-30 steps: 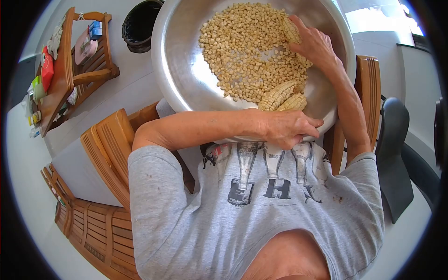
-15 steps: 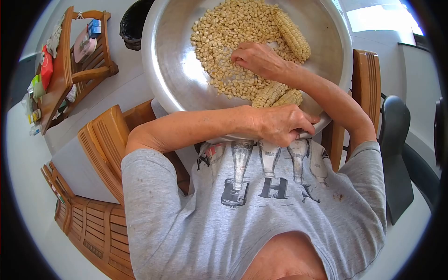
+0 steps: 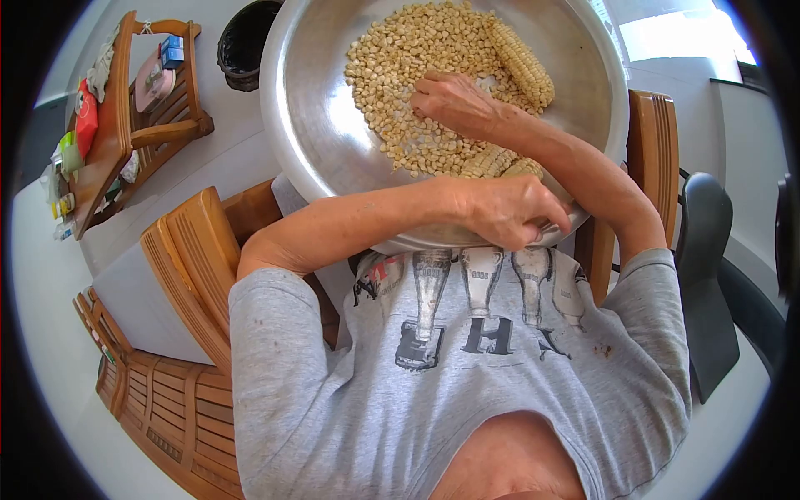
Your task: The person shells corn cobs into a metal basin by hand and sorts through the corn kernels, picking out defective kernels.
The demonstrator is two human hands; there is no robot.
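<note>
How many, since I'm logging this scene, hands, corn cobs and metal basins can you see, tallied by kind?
Hands: 2
Corn cobs: 3
Metal basin: 1
Total: 6, leaving out the loose kernels, too many to count.

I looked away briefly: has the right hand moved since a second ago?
Yes, leftward: the right hand has left the upper-right cob and is farther from the basin's right rim.
</note>
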